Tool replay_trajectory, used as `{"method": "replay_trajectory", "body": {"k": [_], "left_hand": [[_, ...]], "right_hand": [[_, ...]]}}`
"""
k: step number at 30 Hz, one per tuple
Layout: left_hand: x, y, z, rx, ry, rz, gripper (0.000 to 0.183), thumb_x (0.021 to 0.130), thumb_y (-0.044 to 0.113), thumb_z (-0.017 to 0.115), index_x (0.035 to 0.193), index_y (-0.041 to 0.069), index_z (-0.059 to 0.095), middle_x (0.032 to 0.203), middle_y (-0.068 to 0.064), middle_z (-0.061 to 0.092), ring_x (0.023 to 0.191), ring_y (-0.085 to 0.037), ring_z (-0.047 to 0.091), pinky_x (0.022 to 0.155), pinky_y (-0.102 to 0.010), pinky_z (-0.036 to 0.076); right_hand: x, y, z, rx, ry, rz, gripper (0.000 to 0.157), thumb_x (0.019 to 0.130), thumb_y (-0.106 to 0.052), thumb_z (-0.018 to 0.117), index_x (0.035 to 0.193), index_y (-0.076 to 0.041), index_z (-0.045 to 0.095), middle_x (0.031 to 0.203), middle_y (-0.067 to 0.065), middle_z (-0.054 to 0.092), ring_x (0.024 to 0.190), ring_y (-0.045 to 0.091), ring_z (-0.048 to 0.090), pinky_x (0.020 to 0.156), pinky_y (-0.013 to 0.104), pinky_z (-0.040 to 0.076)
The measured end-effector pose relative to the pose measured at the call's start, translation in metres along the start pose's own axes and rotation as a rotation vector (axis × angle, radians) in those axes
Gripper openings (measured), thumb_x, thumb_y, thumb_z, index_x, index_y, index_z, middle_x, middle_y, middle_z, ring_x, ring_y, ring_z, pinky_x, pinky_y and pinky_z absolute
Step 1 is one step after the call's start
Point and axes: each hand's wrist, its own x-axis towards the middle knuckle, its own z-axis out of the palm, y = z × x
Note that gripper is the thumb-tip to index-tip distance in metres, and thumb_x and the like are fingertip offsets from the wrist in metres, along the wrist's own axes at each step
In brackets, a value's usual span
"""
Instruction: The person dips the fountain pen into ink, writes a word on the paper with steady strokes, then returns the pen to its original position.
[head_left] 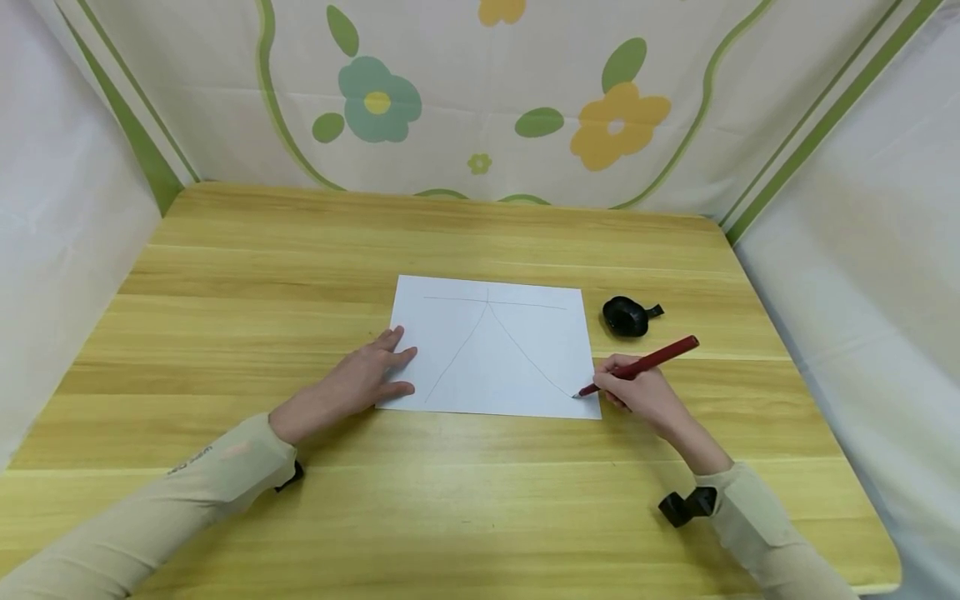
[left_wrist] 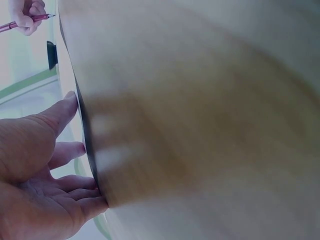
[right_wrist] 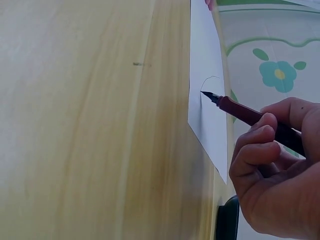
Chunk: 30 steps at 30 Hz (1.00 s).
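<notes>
A white sheet of paper point(head_left: 517, 358) lies on the table, bearing thin dark lines: a near-level stroke, a short upright one across it, and two slanting strokes spreading downward. My right hand point(head_left: 637, 392) pinches a dark red fountain pen point(head_left: 660, 354). In the right wrist view the nib of the pen point(right_wrist: 240, 111) meets the paper point(right_wrist: 205, 55) at the end of a curved line. My left hand point(head_left: 367, 371) rests with spread fingers on the paper's left edge; the left wrist view shows those fingers point(left_wrist: 65, 112) along the sheet's edge.
Right of the paper, a small black pan-shaped dish point(head_left: 626, 317) with a short handle sits on the wooden table point(head_left: 300, 250). A white curtain point(head_left: 450, 100) with printed flowers hangs behind the table. Each sleeved wrist carries a black device point(head_left: 686, 507).
</notes>
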Motion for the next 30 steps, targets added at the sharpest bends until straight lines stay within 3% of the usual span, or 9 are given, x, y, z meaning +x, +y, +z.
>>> {"method": "replay_trajectory", "body": {"k": [30], "left_hand": [[-0.0003, 0.0012, -0.0018, -0.007, -0.006, 0.000, 0.054, 0.088, 0.025, 0.067, 0.132, -0.004, 0.052, 0.147, -0.033, 0.030, 0.136, -0.048, 0.030, 0.103, -0.057, 0.037]], "right_hand": [[-0.0072, 0.0078, -0.0072, 0.051, 0.007, 0.025, 0.024, 0.093, -0.019, 0.059, 0.098, 0.004, 0.058, 0.064, 0.000, 0.051, 0.055, 0.007, 0.043, 0.048, 0.022, 0.035]]}}
